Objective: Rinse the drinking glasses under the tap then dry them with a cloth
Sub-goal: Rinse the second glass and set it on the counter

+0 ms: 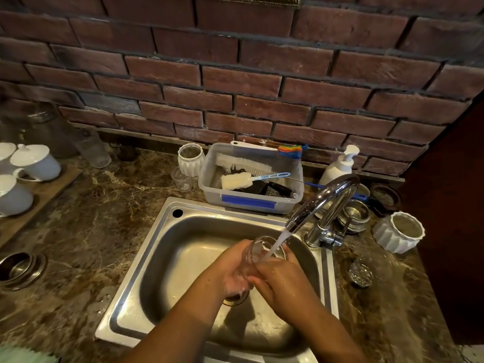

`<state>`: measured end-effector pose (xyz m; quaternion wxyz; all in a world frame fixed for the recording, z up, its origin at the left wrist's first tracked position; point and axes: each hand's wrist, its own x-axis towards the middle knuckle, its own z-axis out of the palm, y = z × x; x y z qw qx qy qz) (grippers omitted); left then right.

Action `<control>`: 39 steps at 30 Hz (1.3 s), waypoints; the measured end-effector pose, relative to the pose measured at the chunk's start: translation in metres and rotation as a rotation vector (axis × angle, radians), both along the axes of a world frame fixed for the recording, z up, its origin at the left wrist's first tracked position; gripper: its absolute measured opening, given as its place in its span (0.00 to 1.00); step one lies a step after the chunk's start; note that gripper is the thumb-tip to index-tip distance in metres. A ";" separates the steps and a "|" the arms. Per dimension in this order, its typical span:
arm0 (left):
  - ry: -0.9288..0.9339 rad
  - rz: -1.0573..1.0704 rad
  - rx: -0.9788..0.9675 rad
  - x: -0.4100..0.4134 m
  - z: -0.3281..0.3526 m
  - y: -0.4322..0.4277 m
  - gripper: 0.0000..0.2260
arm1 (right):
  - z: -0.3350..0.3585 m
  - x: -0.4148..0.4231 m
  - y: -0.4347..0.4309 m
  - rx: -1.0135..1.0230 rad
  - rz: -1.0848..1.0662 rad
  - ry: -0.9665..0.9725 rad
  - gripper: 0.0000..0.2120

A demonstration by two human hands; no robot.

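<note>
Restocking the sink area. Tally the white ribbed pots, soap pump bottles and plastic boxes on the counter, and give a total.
White ribbed pots: 2
Soap pump bottles: 1
Plastic boxes: 1
Total: 4

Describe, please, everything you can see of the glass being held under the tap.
The glass is clear and looks plain and smooth. It is tilted, its round open mouth facing up towards the tap, whose stream of water runs into it. The left hand and right hand both grip its body, hiding most of it below the rim. It is held over the steel sink, above the drain.
</note>
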<state>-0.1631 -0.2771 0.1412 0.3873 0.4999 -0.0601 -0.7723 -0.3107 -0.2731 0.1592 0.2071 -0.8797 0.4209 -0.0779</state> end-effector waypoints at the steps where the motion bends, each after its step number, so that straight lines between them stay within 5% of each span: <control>1: -0.022 0.029 -0.026 -0.004 -0.004 0.001 0.11 | 0.002 0.002 0.002 0.039 -0.045 -0.054 0.09; 6: -0.622 0.137 -0.283 -0.025 -0.016 0.002 0.12 | 0.002 0.020 0.008 0.540 -0.636 -0.580 0.09; 8: -0.872 0.045 -0.452 -0.022 -0.021 0.005 0.10 | -0.002 0.023 0.008 0.961 -0.915 -0.917 0.07; 10: -1.095 -0.095 -0.633 -0.017 -0.025 0.009 0.09 | -0.003 0.020 0.006 1.350 -1.038 -1.213 0.09; 12: -1.269 -0.184 -0.726 -0.013 -0.025 0.009 0.07 | -0.005 0.016 0.005 1.516 -1.018 -1.336 0.12; 16: -1.169 -0.130 -0.654 -0.012 -0.020 0.001 0.08 | -0.013 0.015 0.001 1.417 -0.863 -1.342 0.12; 22: -0.391 0.032 -0.103 -0.011 -0.009 -0.002 0.11 | 0.002 0.009 -0.003 0.370 -0.277 -0.350 0.09; 27: 0.138 0.004 0.045 0.008 -0.007 0.005 0.16 | 0.009 -0.002 -0.007 0.038 0.109 0.000 0.07; 30: 0.014 0.046 0.014 0.005 -0.008 0.002 0.16 | 0.004 0.007 0.004 0.076 -0.043 -0.110 0.08; 33: -0.395 0.165 -0.049 -0.011 -0.011 -0.004 0.14 | 0.000 0.023 0.014 0.367 -0.442 -0.438 0.09; 39: -1.126 -0.085 -0.716 -0.014 -0.023 0.007 0.07 | 0.000 0.022 0.001 1.224 -1.056 -1.129 0.11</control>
